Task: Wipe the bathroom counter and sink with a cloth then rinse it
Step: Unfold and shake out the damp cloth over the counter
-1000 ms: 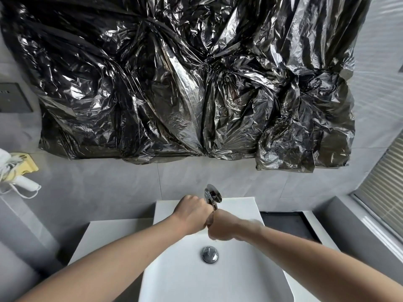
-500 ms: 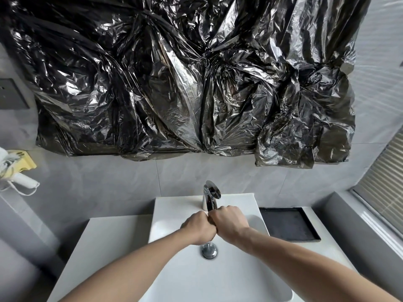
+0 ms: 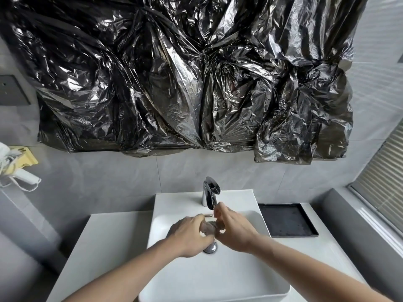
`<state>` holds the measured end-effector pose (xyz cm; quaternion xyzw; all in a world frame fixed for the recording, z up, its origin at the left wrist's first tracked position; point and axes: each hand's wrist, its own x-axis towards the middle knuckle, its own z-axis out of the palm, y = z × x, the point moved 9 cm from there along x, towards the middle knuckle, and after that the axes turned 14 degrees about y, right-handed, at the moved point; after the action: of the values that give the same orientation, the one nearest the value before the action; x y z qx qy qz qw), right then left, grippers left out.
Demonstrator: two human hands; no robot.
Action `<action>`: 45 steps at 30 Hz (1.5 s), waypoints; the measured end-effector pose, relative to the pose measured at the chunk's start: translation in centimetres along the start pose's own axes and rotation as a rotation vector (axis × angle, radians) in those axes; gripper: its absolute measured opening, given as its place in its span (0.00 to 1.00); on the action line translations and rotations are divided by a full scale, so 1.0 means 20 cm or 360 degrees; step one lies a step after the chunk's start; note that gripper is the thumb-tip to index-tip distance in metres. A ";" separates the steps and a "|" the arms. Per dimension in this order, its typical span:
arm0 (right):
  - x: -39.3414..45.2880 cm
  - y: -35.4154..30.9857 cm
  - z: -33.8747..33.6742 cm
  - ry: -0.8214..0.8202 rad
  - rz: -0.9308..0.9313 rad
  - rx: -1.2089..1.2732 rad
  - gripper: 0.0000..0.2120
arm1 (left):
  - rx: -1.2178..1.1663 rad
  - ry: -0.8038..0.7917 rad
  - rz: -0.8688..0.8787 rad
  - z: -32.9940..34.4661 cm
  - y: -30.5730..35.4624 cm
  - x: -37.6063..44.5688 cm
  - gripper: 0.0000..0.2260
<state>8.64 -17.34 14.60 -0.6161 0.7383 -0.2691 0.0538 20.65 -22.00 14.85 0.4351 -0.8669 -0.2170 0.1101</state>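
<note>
**Q:** Above the basin, what surrounds the scene?

**Me:** Crinkled black plastic sheeting covers the wall over the white sink. A chrome faucet stands at the sink's back edge, its spout reaching toward my hands. To the right, a shallow black tray lies on the white counter, just beside the sink. At far left, a white hair dryer hangs with its cord against a yellow piece on the gray tile. Window blinds close the right edge.

**Q:** Does anything block the view?

**Me:** My own hands do. They cover most of the chrome drain; only its near rim shows below my knuckles.

**Q:** And the hands themselves?

**Me:** Both are over the bowl, under the spout. My left hand is curled around a bunched, grayish wet cloth, fingers partly closed. My right hand pinches the cloth's other side, its fingers raised close to the faucet tip. Whether water is running, I cannot tell.
</note>
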 end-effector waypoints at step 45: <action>-0.95 0.07 -0.47 0.0499 0.0787 0.0838 0.08 | -0.1045 -0.0140 0.0146 0.18 0.28 -0.63 0.09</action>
<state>7.97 3.83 17.18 -0.3363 0.7695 -0.5190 0.1597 22.85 -7.84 14.36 0.3272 -0.7733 -0.4980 0.2167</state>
